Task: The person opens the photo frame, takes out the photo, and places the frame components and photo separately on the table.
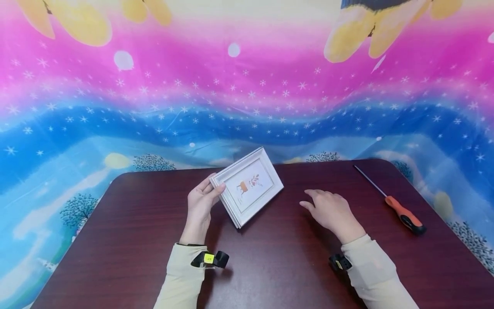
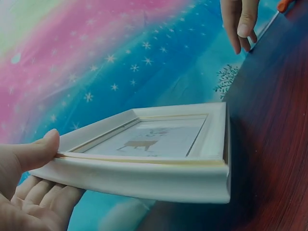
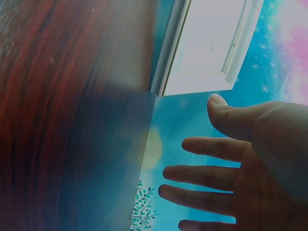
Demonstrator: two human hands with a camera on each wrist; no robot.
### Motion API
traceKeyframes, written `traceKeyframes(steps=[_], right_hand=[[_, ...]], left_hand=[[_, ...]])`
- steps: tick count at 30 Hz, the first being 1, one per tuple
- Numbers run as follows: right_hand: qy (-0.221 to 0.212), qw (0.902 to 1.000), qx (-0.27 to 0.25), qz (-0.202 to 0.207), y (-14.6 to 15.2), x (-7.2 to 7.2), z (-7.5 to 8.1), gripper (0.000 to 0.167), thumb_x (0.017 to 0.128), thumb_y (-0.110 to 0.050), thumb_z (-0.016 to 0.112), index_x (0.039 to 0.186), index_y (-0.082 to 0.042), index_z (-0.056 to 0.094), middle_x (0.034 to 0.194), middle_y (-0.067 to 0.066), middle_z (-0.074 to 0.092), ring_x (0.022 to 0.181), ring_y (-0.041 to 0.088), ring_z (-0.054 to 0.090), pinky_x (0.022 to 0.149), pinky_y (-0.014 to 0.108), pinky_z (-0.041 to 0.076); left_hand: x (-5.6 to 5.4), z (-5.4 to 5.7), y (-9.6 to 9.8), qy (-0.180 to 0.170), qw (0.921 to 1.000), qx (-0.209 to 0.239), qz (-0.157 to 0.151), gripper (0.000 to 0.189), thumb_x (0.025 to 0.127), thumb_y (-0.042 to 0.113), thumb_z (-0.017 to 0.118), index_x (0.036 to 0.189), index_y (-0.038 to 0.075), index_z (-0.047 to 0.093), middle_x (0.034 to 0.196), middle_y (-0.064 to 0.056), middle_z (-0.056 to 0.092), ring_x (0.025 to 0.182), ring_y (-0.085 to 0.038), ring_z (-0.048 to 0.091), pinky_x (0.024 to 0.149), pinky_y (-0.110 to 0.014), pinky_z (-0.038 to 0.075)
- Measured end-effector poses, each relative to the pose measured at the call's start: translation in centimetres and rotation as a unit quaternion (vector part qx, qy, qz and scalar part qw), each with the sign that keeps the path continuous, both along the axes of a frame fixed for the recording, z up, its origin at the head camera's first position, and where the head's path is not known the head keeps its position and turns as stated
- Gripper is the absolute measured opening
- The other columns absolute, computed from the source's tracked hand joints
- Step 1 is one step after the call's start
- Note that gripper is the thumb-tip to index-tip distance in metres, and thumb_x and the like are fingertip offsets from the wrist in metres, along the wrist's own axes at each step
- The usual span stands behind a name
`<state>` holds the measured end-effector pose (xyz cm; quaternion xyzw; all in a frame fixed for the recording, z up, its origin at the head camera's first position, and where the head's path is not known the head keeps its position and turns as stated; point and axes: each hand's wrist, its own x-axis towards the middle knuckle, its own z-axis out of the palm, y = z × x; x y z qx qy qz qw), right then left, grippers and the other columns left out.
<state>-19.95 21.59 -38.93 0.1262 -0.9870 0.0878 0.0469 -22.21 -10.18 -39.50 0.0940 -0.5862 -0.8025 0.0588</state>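
Observation:
A white picture frame (image 1: 275, 177) with a small print of a chair and flowers is held tilted above the table. My left hand (image 1: 200, 201) grips its left edge, the thumb on the front moulding and the fingers behind. In the left wrist view the thumb lies on the frame's (image 2: 144, 180) rim and the fingers support it from beneath. To the right of the frame, apart from it, my right hand (image 1: 332, 212) hovers with nothing in it. The right wrist view shows that hand's (image 3: 269, 154) fingers spread and fairly straight, with the frame (image 3: 226, 82) beyond the thumb.
On the right side of the dark red wooden table (image 1: 127, 240) lies a screwdriver (image 1: 403, 213) with an orange and black handle, its shaft toward the back edge. A colourful snowflake-patterned cloth (image 1: 216, 98) hangs behind the table and along its sides.

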Motion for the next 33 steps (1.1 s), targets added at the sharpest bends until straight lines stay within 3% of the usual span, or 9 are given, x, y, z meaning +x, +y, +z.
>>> traceKeyframes(steps=[6, 12, 19, 23, 29, 33], right_hand=[[-0.006, 1.0000, 0.001, -0.003, 0.1, 0.0, -0.2, 0.045, 0.097, -0.032, 0.064, 0.131, -0.002, 0.062, 0.123, 0.021, 0.065, 0.107, 0.038, 0.064, 0.081, 0.055, 0.053], [-0.008, 1.0000, -0.001, -0.003, 0.1, 0.0, -0.2, 0.046, 0.097, -0.032, 0.064, 0.131, -0.002, 0.062, 0.122, 0.022, 0.065, 0.106, 0.038, 0.064, 0.081, 0.056, 0.053], [-0.012, 0.9999, 0.003, -0.004, 0.1, -0.1, -0.2, 0.046, 0.098, -0.032, 0.063, 0.132, -0.001, 0.062, 0.123, 0.022, 0.065, 0.105, 0.038, 0.065, 0.080, 0.055, 0.053], [-0.019, 0.9998, 0.007, -0.005, 0.1, -0.1, -0.3, 0.047, 0.098, -0.033, 0.063, 0.132, -0.001, 0.061, 0.122, 0.022, 0.065, 0.104, 0.038, 0.065, 0.077, 0.054, 0.054], [-0.016, 0.9998, 0.010, -0.005, 0.0, -0.1, -0.2, 0.046, 0.098, -0.033, 0.063, 0.132, -0.001, 0.062, 0.120, 0.021, 0.066, 0.104, 0.038, 0.065, 0.078, 0.054, 0.053], [-0.011, 0.9999, 0.011, -0.005, 0.1, -0.1, -0.2, 0.046, 0.098, -0.033, 0.062, 0.132, -0.002, 0.062, 0.120, 0.021, 0.067, 0.104, 0.038, 0.065, 0.079, 0.054, 0.053]], left_hand=[[0.5, 0.7, 0.4, 0.040, 0.9974, -0.056, 0.022, 0.050, 0.086, -0.003, 0.073, 0.134, -0.001, 0.060, 0.126, -0.023, 0.063, 0.107, -0.021, 0.066, 0.081, -0.023, 0.055], [1.1, 1.7, 1.3, 0.079, 0.9886, -0.123, 0.036, 0.052, 0.083, -0.001, 0.077, 0.133, 0.002, 0.062, 0.122, -0.021, 0.066, 0.112, -0.031, 0.065, 0.086, -0.030, 0.055], [2.1, 2.3, 2.5, 0.134, 0.9732, -0.181, 0.044, 0.050, 0.082, 0.000, 0.079, 0.129, 0.007, 0.066, 0.115, -0.015, 0.070, 0.105, -0.025, 0.069, 0.083, -0.036, 0.057], [2.9, 2.4, 3.3, 0.186, 0.9511, -0.242, 0.048, 0.049, 0.081, 0.002, 0.080, 0.128, 0.009, 0.068, 0.114, -0.014, 0.071, 0.104, -0.021, 0.069, 0.084, -0.037, 0.057], [3.5, 2.4, 4.3, 0.266, 0.8988, -0.342, 0.069, 0.050, 0.079, 0.002, 0.082, 0.127, 0.009, 0.069, 0.110, -0.017, 0.071, 0.097, -0.020, 0.071, 0.075, -0.036, 0.059], [3.7, 2.2, 4.8, 0.287, 0.8692, -0.393, 0.087, 0.051, 0.077, 0.002, 0.083, 0.126, 0.012, 0.070, 0.108, -0.015, 0.072, 0.093, -0.019, 0.072, 0.071, -0.037, 0.060]])
